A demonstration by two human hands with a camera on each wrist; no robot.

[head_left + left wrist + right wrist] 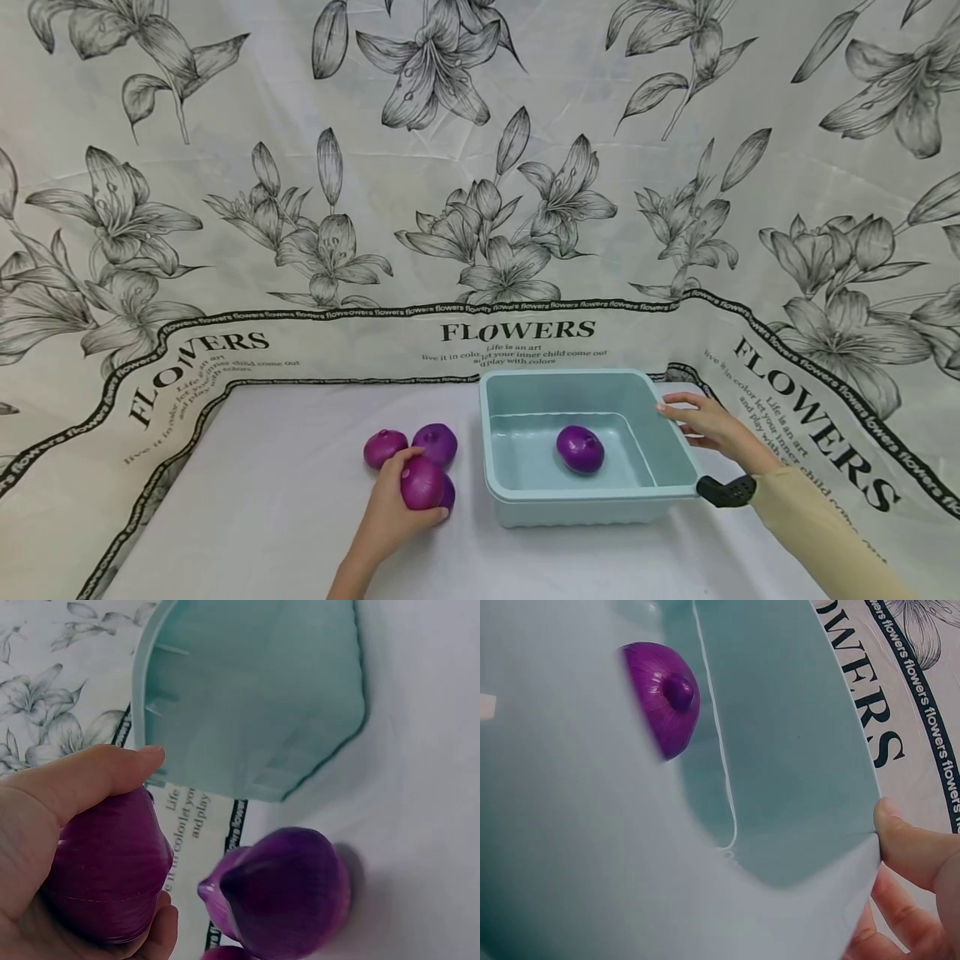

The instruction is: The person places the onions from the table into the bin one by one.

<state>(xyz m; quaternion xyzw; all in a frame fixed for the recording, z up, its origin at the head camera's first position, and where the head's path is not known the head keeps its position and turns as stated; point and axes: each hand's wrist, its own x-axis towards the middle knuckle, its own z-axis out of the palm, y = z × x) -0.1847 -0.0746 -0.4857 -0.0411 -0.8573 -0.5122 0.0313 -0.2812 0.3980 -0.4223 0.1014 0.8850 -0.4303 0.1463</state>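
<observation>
Left hand grips a purple onion over the counter, near the blue basin whose rim the right hand holds; the glossy onion looks firm, light, perhaps slippery, best cupped round its widest part.

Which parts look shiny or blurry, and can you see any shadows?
Head view: pale glints inside the tub; left wrist view: a soft shadow beside the loose onion on the white cloth; right wrist view: the tub's near wall looks big and blurry.
</observation>
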